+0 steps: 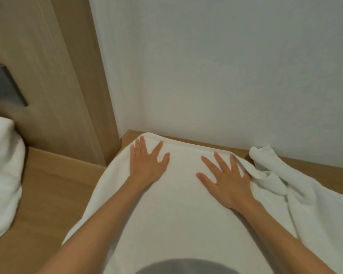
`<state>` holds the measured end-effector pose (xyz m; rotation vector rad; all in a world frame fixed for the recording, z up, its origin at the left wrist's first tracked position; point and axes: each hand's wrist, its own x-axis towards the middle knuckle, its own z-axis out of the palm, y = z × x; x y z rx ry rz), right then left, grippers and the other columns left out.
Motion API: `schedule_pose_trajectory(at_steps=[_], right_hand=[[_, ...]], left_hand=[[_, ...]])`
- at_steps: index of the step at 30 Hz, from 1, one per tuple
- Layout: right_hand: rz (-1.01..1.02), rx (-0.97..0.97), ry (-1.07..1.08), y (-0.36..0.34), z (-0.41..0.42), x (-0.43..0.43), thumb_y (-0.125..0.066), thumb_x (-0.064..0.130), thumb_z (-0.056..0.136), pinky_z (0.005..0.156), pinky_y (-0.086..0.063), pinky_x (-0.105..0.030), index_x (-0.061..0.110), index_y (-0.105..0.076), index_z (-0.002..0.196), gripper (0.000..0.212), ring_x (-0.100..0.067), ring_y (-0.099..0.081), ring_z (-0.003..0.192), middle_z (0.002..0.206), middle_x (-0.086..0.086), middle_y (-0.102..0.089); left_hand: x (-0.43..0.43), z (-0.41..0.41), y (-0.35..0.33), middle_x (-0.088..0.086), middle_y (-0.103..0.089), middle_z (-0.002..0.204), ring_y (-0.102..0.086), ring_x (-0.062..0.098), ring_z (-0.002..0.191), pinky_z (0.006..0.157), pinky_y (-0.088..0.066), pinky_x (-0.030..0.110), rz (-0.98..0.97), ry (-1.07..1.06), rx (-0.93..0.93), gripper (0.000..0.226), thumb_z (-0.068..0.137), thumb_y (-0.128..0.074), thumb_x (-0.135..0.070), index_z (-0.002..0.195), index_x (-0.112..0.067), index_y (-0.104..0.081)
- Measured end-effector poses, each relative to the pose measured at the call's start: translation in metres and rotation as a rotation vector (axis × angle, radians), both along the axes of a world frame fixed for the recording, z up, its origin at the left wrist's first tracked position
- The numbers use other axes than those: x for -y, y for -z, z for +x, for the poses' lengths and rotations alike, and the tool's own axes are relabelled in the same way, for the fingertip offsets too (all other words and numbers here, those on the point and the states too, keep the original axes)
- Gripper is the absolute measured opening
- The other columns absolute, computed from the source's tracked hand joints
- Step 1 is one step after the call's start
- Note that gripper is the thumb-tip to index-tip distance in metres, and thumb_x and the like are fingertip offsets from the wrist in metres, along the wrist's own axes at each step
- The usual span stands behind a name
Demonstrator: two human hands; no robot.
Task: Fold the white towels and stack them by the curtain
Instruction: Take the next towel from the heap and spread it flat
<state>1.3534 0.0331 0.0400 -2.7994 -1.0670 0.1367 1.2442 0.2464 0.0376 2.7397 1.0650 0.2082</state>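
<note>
A white towel (178, 210) lies spread flat on a wooden surface (48, 194) in front of me, its far edge close to the wall. My left hand (147, 163) rests flat on the towel's far left part with fingers spread. On the far right part, my right hand (226, 178) also lies flat with straight fingers. A second white towel (305, 196) lies crumpled to the right, touching my right hand's outer edge. No curtain is in view.
A white wall (226, 76) rises right behind the towel. A wooden panel (53, 76) with a dark cut-out (4, 86) stands at the left. White bedding or a pillow (2, 167) bulges in at the far left edge.
</note>
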Motion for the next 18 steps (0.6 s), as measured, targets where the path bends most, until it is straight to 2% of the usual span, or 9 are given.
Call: schedule_pose_trajectory(at_steps=[3,7,10,12,14,18], right_hand=[[-0.015,0.006,-0.007,0.000,0.001,0.001,0.006,0.085,0.067,0.114,0.002,-0.055,0.064,0.005,0.139,0.075,-0.021,0.015,0.146,0.157,0.022,0.010],[-0.016,0.002,-0.016,-0.003,0.002,0.013,0.004,0.086,0.066,0.115,0.002,-0.052,0.064,0.002,0.139,0.076,-0.020,0.013,0.147,0.157,0.023,0.007],[-0.030,-0.007,-0.034,-0.005,0.005,0.034,0.004,0.086,0.065,0.116,0.001,-0.050,0.065,0.001,0.138,0.077,-0.018,0.012,0.147,0.157,0.024,0.007],[-0.029,-0.010,-0.031,-0.008,0.008,0.048,0.003,0.086,0.065,0.115,0.001,-0.049,0.065,0.001,0.138,0.076,-0.017,0.011,0.147,0.157,0.024,0.006],[-0.029,-0.010,-0.029,-0.009,0.011,0.061,0.002,0.085,0.066,0.116,0.001,-0.049,0.065,0.000,0.138,0.075,-0.017,0.011,0.147,0.157,0.024,0.006],[-0.024,-0.029,-0.034,-0.008,0.012,0.075,-0.006,0.082,0.077,0.116,-0.001,-0.050,0.064,-0.001,0.139,0.065,-0.017,0.012,0.147,0.157,0.023,0.006]], left_hand=[[-0.011,-0.005,-0.002,0.015,0.007,0.159,0.008,0.028,0.147,0.117,0.009,0.038,-0.012,-0.008,0.014,0.057,0.095,-0.019,-0.060,0.150,-0.042,-0.013],[0.006,-0.009,-0.005,0.010,0.006,0.160,0.006,0.029,0.147,0.118,0.006,0.041,0.031,0.085,-0.047,0.055,0.101,-0.014,-0.047,0.153,-0.029,-0.007],[0.028,-0.020,-0.011,0.007,-0.007,0.160,-0.009,0.025,0.146,0.116,-0.008,0.037,-0.029,0.186,0.007,0.050,0.103,-0.021,-0.036,0.152,-0.022,-0.018],[0.039,-0.029,-0.017,0.004,-0.019,0.158,-0.022,0.024,0.142,0.112,-0.018,0.037,0.069,0.104,0.105,0.048,0.101,-0.032,-0.032,0.148,-0.022,-0.029],[0.047,-0.037,-0.024,0.004,-0.028,0.152,-0.028,0.026,0.136,0.107,-0.022,0.039,0.180,-0.084,0.148,0.047,0.099,-0.039,-0.032,0.144,-0.020,-0.032],[0.056,-0.047,-0.033,0.014,-0.041,0.142,-0.030,0.031,0.133,0.106,-0.023,0.038,-0.014,-0.331,0.125,0.046,0.098,-0.043,-0.038,0.136,-0.011,-0.038]])
